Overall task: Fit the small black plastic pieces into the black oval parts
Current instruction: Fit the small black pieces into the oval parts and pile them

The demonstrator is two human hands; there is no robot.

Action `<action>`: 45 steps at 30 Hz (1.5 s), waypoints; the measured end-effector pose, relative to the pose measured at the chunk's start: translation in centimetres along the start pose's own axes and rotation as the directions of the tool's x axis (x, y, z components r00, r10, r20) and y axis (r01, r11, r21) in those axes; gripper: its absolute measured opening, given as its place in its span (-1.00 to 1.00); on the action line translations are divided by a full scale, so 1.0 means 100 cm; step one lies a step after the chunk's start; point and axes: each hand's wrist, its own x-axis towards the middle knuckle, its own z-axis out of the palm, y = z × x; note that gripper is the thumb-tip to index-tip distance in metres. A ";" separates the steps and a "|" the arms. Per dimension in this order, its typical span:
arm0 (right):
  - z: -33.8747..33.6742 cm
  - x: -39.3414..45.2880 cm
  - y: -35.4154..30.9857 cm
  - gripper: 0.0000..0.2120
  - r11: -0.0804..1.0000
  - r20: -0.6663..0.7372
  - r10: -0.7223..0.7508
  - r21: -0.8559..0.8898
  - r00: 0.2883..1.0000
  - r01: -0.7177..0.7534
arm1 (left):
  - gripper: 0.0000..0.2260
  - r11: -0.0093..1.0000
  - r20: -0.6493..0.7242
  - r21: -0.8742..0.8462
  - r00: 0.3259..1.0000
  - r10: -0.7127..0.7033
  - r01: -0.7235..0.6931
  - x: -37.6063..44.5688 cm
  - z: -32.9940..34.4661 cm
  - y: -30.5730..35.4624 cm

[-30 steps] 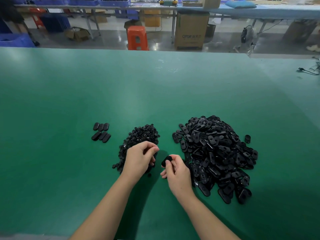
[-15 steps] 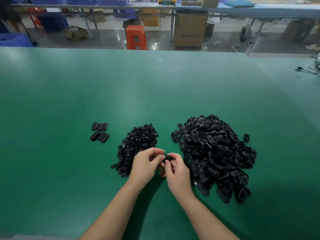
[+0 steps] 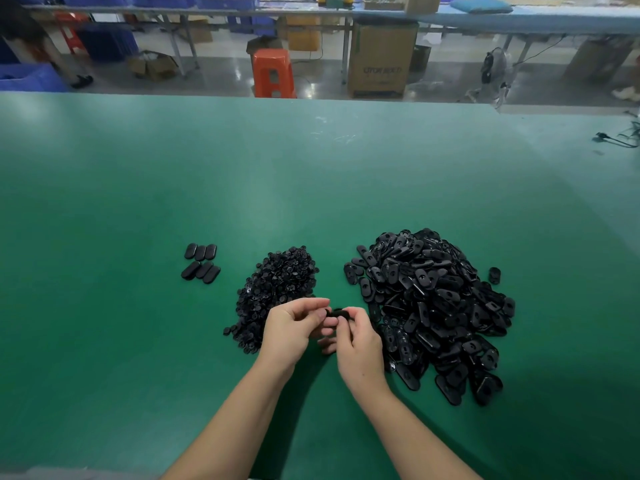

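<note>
The left hand (image 3: pixel 294 327) and the right hand (image 3: pixel 356 344) meet just above the green table (image 3: pixel 138 202), fingertips together. Between them they pinch one black oval part (image 3: pixel 336 312); the right hand's curled fingers hold it from the right, and the left hand's thumb and fingers close on its left end. Whether a small piece is also between the left fingers I cannot tell, because the fingers hide it. Just behind the left hand lies the pile of small black plastic pieces (image 3: pixel 277 289), touching the table. To the right of the right hand is the bigger heap of oval parts (image 3: pixel 433 306), with one single oval (image 3: pixel 494 275) just beside its right edge. Further left, apart from both piles, six ovals (image 3: pixel 201 263) lie in two short rows.
</note>
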 end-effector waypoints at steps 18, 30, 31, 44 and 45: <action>-0.001 0.002 0.002 -0.83 0.991 -0.055 -0.020 -0.130 0.998 0.013 | -0.87 0.996 -0.010 0.090 1.000 0.003 -0.002 -0.010 0.008 -0.002; -0.001 0.004 0.004 -0.87 0.988 -0.076 0.041 -0.143 0.996 -0.051 | -0.93 0.996 -0.026 0.017 0.996 -0.088 0.089 -0.009 0.004 -0.007; 0.000 0.004 0.004 -0.85 0.990 -0.074 0.053 -0.129 0.996 -0.063 | -0.92 0.996 -0.030 0.012 0.995 -0.092 0.093 -0.009 0.004 -0.008; 0.000 0.002 0.001 -0.82 0.990 -0.080 0.030 -0.138 0.996 -0.041 | -0.95 0.995 -0.073 0.086 0.996 -0.046 0.052 -0.002 0.006 -0.010; 0.000 0.002 0.001 -0.82 0.990 -0.082 0.025 -0.136 0.996 -0.036 | -0.95 0.995 -0.071 0.087 0.996 -0.045 0.051 -0.002 0.006 -0.010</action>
